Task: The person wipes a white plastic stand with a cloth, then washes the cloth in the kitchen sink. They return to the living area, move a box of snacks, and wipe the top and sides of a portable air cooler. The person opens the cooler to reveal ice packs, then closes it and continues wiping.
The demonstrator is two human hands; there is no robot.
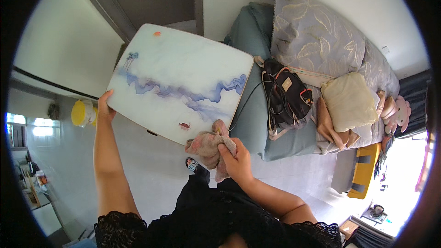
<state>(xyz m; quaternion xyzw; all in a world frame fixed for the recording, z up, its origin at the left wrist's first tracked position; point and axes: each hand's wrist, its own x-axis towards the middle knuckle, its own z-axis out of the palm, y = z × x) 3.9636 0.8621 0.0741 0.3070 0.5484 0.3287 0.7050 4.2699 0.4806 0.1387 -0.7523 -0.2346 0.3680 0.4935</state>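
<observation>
A white board like a tabletop point(183, 59), with rounded corners and a blue wash landscape painted across it, is held up in front of me. My left hand point(105, 104) grips its lower left corner, thumb on the painted face and the other fingers hidden behind. In my right hand point(235, 158) is a bunched cloth point(206, 150), grey-brown with pink patches, pressed near the board's lower right edge. Part of the cloth lies over that edge and a tail hangs below my fingers. A small dark fitting point(151, 132) shows at the lower rim.
Right of the board stands a sofa point(250, 124) under a blue-green cover, bearing a black backpack point(285, 93), a patterned grey cushion point(317, 36), a cream cushion point(349, 101) and a pink plush toy point(403, 112). A yellow bucket point(82, 113) stands at left. A yellow-framed piece point(365, 170) is at right.
</observation>
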